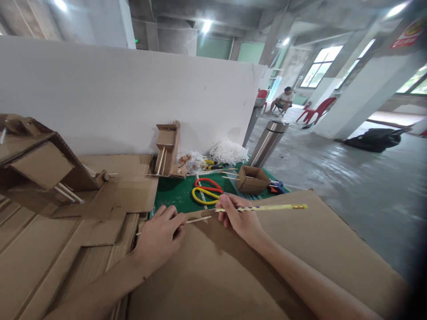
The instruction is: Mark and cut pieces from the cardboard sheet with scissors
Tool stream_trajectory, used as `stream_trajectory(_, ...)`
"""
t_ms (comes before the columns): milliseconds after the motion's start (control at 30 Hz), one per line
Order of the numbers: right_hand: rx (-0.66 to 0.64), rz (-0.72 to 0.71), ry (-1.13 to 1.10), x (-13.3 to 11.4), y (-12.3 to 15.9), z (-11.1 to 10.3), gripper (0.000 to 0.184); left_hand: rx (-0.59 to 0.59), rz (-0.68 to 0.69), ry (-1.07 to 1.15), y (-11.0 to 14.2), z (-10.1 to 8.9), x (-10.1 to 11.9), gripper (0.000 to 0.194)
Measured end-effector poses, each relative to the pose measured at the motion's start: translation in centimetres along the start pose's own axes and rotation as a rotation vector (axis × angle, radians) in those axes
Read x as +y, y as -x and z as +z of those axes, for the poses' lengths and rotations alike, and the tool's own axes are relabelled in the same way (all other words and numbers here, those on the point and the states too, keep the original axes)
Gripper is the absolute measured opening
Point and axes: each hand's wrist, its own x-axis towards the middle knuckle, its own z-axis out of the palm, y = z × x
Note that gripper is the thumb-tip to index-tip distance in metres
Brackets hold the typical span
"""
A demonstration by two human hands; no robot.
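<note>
My right hand (238,218) is closed around a pale yellow pencil (267,207) with purple dots. Its eraser end points right, and its tip is near the far edge of a large cardboard sheet (200,275). My left hand (163,231) rests on the sheet's left part with fingers curled over a thin wooden stick (198,219), which sticks out on both sides of the hand. Just beyond the hands, scissors (207,201) with one red and one yellow handle lie on the green surface, their blades hidden.
Cardboard constructions with sticks stand at left (43,164) and back centre (167,151). A small cardboard box (253,180), a steel flask (270,142), white string (229,152) and a cutter (211,167) sit farther back. A white partition (133,93) rises behind. Someone (285,100) sits far off.
</note>
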Motion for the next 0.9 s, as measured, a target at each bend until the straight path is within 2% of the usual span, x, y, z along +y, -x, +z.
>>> stream_trajectory(133,-0.055,0.027,-0.056,-0.22,0.12,-0.25,0.050,-0.013,-0.008,-0.002,-0.06,-0.04,0.04,0.017)
stream_trajectory(233,-0.068,0.109,-0.095,-0.30,0.12,-0.37,0.058,-0.016,-0.007,-0.002,-0.08,-0.03,0.01,0.017)
stream_trajectory(300,-0.060,0.129,-0.062,-0.27,0.05,-0.33,0.054,-0.012,0.000,0.005,-0.07,-0.01,0.00,0.016)
stream_trajectory(400,-0.038,0.071,0.028,-0.12,-0.06,-0.13,0.045,-0.004,0.005,0.001,-0.02,0.04,0.00,0.016)
stream_trajectory(900,-0.031,0.040,0.073,0.37,-0.23,0.23,0.040,0.002,0.016,0.008,-0.07,0.08,-0.03,0.016)
